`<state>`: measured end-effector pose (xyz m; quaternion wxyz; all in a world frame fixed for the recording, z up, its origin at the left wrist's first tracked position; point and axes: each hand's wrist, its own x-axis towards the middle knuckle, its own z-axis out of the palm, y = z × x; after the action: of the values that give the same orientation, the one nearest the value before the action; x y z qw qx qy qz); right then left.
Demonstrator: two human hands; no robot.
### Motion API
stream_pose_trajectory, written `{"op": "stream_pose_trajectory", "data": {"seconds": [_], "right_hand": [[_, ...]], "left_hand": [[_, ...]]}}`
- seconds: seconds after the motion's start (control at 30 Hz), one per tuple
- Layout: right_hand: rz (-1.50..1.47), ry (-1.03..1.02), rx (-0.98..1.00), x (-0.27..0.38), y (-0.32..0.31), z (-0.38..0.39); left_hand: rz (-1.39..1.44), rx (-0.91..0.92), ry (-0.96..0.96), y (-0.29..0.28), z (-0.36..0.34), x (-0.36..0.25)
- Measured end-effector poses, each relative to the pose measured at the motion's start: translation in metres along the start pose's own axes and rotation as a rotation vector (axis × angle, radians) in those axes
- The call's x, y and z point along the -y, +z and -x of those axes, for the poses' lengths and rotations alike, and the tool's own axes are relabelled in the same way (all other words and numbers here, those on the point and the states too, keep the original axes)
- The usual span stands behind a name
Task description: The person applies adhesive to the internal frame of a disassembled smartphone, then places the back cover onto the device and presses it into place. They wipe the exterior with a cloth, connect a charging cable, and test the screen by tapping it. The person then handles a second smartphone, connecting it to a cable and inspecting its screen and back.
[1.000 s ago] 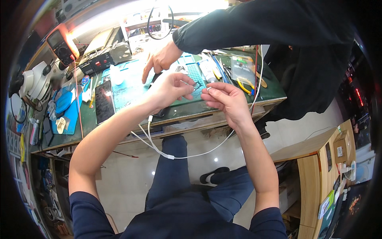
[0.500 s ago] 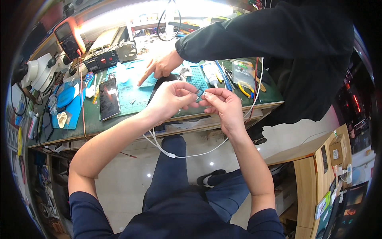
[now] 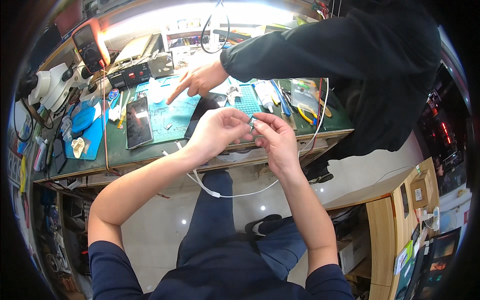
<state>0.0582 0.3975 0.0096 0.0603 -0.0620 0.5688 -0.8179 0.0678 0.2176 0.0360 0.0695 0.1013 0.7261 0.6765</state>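
Note:
Both of my hands are raised at the front edge of the bench, fingertips nearly meeting. Between them is a small, thin dark part with a lighter patch [image 3: 252, 122], too small to identify. My left hand [image 3: 218, 131] pinches one side of it between thumb and fingers. The thumb and forefinger of my right hand [image 3: 278, 139] close on its other side. Behind my left hand, a dark flat panel [image 3: 199, 111] is partly hidden on the light-blue work mat [image 3: 172, 129]. A smartphone with a dark screen [image 3: 138, 122] lies at the mat's left.
A co-worker's hand [image 3: 202, 80] reaches from the right, forefinger stretched over the mat. White cables [image 3: 215, 194] hang before the bench. Left are a multimeter [image 3: 89, 48], a microscope [image 3: 52, 87] and a blue sheet [image 3: 92, 142]; right are a white tube [image 3: 263, 94] and yellow-handled pliers [image 3: 306, 116].
My hands have come closer together around the small part, the right one shifting left and turning it. The co-worker's pointing finger has moved slightly left over the mat.

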Motion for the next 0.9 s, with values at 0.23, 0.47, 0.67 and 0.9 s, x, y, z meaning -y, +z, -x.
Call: {"op": "stream_pose_trajectory", "data": {"seconds": [0.23,0.47,0.67,0.9], "right_hand": [[-0.095,0.007,-0.001,-0.005,0.0,0.001],[-0.099,0.003,-0.013,-0.006,0.001,0.002],[0.288,-0.168,-0.044,-0.006,0.001,0.004],[0.607,-0.18,0.009,0.014,0.004,-0.004]], "left_hand": [[0.049,0.002,0.002,0.002,0.001,0.006],[0.094,0.031,0.007,0.001,0.001,0.006],[-0.015,0.016,0.014,0.001,0.002,0.011],[-0.25,-0.015,0.107,-0.006,-0.012,0.018]]}}
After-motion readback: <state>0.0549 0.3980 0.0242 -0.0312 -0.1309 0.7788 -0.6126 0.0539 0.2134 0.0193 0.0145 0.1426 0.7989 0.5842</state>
